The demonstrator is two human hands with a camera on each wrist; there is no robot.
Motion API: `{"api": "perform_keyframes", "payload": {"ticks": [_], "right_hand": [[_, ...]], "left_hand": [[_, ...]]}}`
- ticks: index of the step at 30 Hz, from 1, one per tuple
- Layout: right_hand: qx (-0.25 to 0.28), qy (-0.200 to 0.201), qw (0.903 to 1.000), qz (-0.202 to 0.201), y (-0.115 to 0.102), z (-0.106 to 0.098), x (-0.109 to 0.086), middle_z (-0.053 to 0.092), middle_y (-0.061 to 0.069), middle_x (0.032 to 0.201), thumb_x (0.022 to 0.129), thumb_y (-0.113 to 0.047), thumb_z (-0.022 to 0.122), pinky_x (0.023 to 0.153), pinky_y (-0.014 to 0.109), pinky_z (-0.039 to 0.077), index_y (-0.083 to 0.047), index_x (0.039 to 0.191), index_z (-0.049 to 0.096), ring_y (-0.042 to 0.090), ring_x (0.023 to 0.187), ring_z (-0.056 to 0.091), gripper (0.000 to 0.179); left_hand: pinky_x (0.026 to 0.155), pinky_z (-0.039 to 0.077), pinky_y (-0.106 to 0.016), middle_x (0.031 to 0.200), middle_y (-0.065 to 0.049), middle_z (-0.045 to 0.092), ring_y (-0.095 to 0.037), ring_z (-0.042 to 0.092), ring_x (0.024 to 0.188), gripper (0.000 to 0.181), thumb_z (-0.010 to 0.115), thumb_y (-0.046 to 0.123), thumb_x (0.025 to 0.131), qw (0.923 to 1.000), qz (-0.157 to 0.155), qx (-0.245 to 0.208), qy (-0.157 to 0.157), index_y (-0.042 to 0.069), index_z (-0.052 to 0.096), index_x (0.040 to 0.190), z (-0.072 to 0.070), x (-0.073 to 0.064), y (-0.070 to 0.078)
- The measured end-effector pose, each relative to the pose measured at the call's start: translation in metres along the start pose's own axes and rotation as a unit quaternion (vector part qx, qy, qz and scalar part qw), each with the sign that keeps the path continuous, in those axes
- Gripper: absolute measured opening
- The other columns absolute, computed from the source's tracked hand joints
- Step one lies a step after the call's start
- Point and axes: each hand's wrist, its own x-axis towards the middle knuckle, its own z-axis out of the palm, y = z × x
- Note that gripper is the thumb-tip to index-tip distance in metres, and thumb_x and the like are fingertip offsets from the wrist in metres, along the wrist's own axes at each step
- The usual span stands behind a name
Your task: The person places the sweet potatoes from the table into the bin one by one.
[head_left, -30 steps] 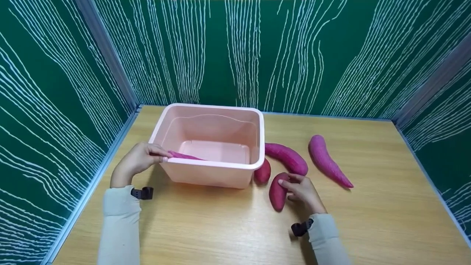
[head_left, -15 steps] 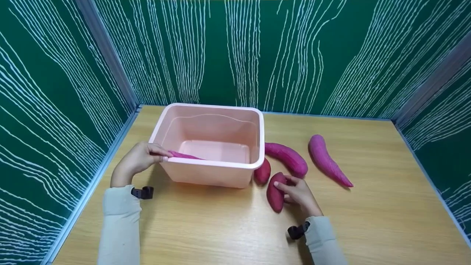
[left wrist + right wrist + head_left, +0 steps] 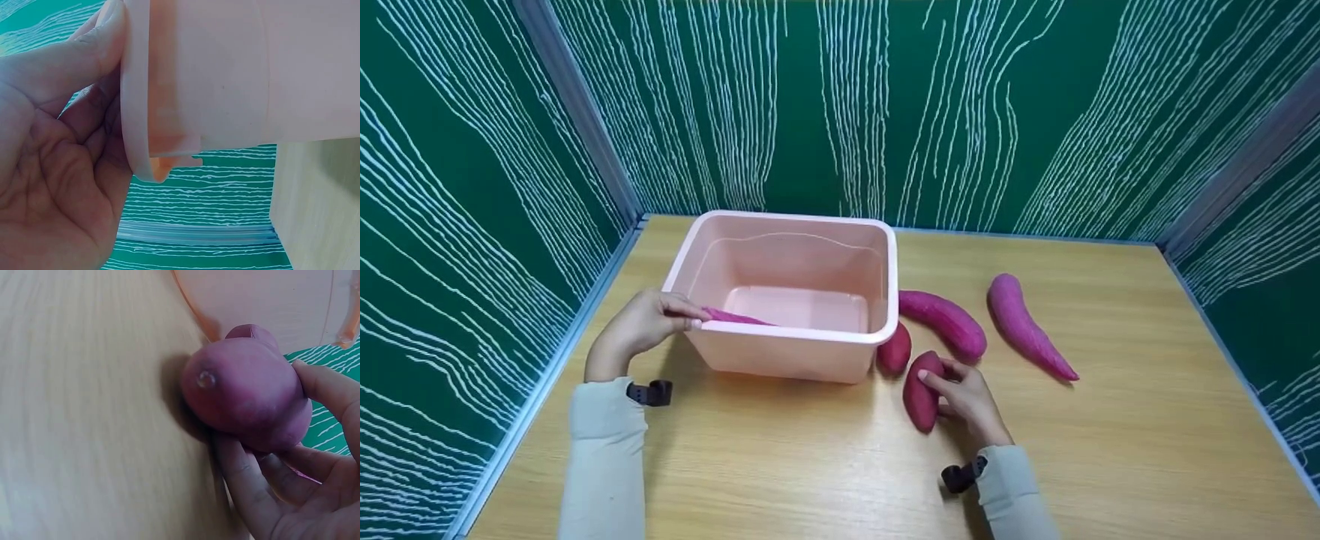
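Note:
My left hand (image 3: 639, 330) is at the near left corner of a pale pink plastic bin (image 3: 784, 356). Its fingertips pinch one end of a long pink sweet potato (image 3: 735, 318), whose body slopes down behind the near wall, mostly hidden. In the left wrist view, thumb and fingers lie right at the bin's rim (image 3: 135, 95). My right hand (image 3: 971, 397) grips a short dark red sweet potato (image 3: 919, 401) between thumb and fingers, close over the table, right of the bin. The right wrist view shows its rounded tip toward the camera.
Another dark red sweet potato (image 3: 894, 351) lies against the bin's right side. A curved pink one (image 3: 949, 322) sits behind the right hand, and a tapered pink one (image 3: 1024, 326) farther right. Green panels with white lines (image 3: 915, 112) enclose the wooden table (image 3: 1147, 420).
The right hand, with the dark red sweet potato, has shifted slightly left, its wrist drawing in a little. The left hand stays in place at the bin corner.

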Motion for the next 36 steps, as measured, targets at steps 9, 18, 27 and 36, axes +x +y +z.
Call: {"api": "perform_keyframes", "payload": {"ticks": [9, 18, 27, 36], "right_hand": [[0.01, 0.03, 0.9994, -0.012, 0.003, 0.0058, -0.0029, 0.051, 0.025, 0.131, 0.087, -0.027, 0.072, 0.066, 0.027, 0.057, 0.001, 0.138, 0.042, 0.017, 0.092, 0.062, 0.066], [-0.007, 0.041, 0.9991, -0.012, 0.0045, 0.0078, -0.0034, 0.052, 0.025, 0.131, 0.087, -0.031, 0.071, 0.072, 0.03, 0.058, -0.002, 0.137, 0.045, 0.026, 0.105, 0.059, 0.065], [-0.015, 0.044, 0.9984, -0.032, 0.0042, 0.0079, -0.0053, 0.054, 0.024, 0.131, 0.089, -0.032, 0.069, 0.074, 0.031, 0.059, -0.004, 0.139, 0.049, 0.028, 0.113, 0.057, 0.061], [0.003, 0.045, 0.9984, -0.033, 0.0021, 0.0058, -0.0058, 0.057, 0.022, 0.127, 0.089, -0.028, 0.069, 0.068, 0.023, 0.056, -0.001, 0.134, 0.053, 0.014, 0.089, 0.063, 0.054]], "left_hand": [[0.104, 0.045, -0.049, 0.119, -0.018, 0.067, -0.035, 0.05, 0.119, 0.019, 0.066, 0.002, 0.088, 0.9999, 0.013, -0.008, 0.003, 0.005, 0.075, 0.104, 0.0, 0.0006, -0.0024], [0.104, 0.044, -0.05, 0.122, -0.018, 0.065, -0.037, 0.047, 0.123, 0.02, 0.066, 0.003, 0.088, 0.9999, 0.0, -0.014, -0.003, 0.006, 0.074, 0.106, -0.0006, -0.0008, -0.0031], [0.104, 0.044, -0.049, 0.122, -0.018, 0.065, -0.036, 0.046, 0.124, 0.022, 0.064, 0.0, 0.088, 0.9998, -0.006, -0.021, -0.002, 0.007, 0.074, 0.106, -0.0009, -0.0004, -0.0018], [0.102, 0.046, -0.049, 0.117, -0.017, 0.068, -0.034, 0.05, 0.117, 0.019, 0.066, 0.002, 0.087, 0.9998, 0.02, -0.006, 0.006, 0.005, 0.075, 0.104, 0.0001, -0.0007, -0.0002]]}}
